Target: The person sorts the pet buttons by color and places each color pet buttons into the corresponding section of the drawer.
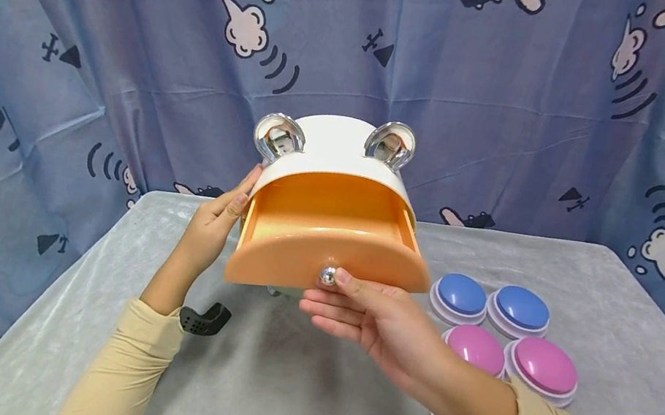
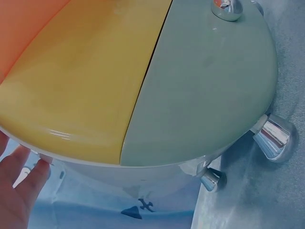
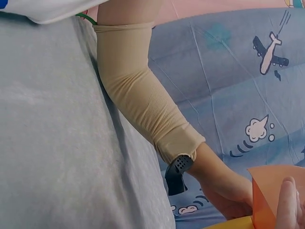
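Observation:
A white rounded toy cabinet (image 1: 335, 135) with two silver ears stands mid-table. Its orange top drawer (image 1: 290, 259) is pulled out, and its inside shows bare. My right hand (image 1: 382, 320) pinches the drawer's silver knob (image 1: 328, 276), thumb on top, with the other fingers stretched out below. Against the cabinet's left side rests my left hand (image 1: 214, 224), fingers extended upward and thumb near the front edge. Below the orange drawer, the left wrist view shows a yellow drawer front (image 2: 95, 86), a green drawer front (image 2: 205, 86) and a silver foot (image 2: 274, 138).
Right of the cabinet lie blue push buttons (image 1: 460, 294) and pink push buttons (image 1: 545, 364) on white bases; another is partly hidden under my right forearm. A grey cloth covers the table (image 1: 297, 409). Behind it hangs a blue patterned curtain (image 1: 337, 30).

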`<action>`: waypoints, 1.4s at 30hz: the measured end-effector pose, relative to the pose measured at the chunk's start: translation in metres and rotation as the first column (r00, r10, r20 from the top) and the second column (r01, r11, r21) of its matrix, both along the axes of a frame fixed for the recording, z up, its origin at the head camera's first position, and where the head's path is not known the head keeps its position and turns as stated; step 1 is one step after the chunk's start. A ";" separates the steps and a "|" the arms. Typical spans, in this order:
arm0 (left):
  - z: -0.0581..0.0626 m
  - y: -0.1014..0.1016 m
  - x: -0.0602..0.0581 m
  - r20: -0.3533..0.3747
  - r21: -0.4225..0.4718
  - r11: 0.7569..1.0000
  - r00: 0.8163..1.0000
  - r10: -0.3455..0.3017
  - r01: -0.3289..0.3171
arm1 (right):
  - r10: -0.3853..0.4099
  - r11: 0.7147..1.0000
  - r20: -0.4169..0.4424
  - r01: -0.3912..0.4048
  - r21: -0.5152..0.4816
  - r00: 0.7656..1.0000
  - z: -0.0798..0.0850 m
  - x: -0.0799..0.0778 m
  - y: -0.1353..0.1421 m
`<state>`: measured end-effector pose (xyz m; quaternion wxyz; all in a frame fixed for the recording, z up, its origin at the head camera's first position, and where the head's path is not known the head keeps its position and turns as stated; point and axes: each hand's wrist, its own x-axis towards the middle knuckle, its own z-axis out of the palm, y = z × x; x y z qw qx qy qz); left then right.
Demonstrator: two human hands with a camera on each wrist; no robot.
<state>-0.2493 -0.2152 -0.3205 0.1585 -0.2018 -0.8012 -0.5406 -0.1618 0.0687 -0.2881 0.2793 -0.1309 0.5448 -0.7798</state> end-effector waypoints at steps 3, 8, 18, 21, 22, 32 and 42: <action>0.000 0.000 0.000 0.004 -0.003 1.000 1.000 -0.005 0.005 | 0.007 1.000 -0.009 -0.007 -0.005 1.000 -0.002 0.003 0.001; 0.000 -0.001 0.000 0.009 -0.001 1.000 1.000 -0.008 0.008 | 0.003 1.000 -0.023 -0.003 -0.024 1.000 -0.005 0.005 0.001; 0.000 0.000 -0.001 0.001 -0.005 1.000 1.000 -0.002 0.002 | 0.003 1.000 -0.038 -0.004 -0.014 0.999 -0.011 0.010 0.003; 0.000 0.000 -0.001 -0.001 -0.006 1.000 1.000 -0.004 0.004 | 0.006 1.000 -0.043 -0.007 -0.008 0.999 -0.012 0.011 0.004; 0.000 0.000 -0.001 -0.001 -0.006 1.000 1.000 -0.005 0.005 | 0.009 1.000 -0.045 -0.009 -0.007 0.999 -0.012 0.012 0.005; 0.001 0.000 -0.001 0.014 -0.016 1.000 1.000 -0.006 0.006 | 0.032 0.999 -0.043 -0.033 -0.018 0.999 -0.015 0.016 0.007; 0.003 0.001 0.002 0.009 -0.013 1.000 1.000 -0.003 0.003 | 0.039 0.999 -0.037 -0.040 -0.030 0.999 -0.018 0.019 0.008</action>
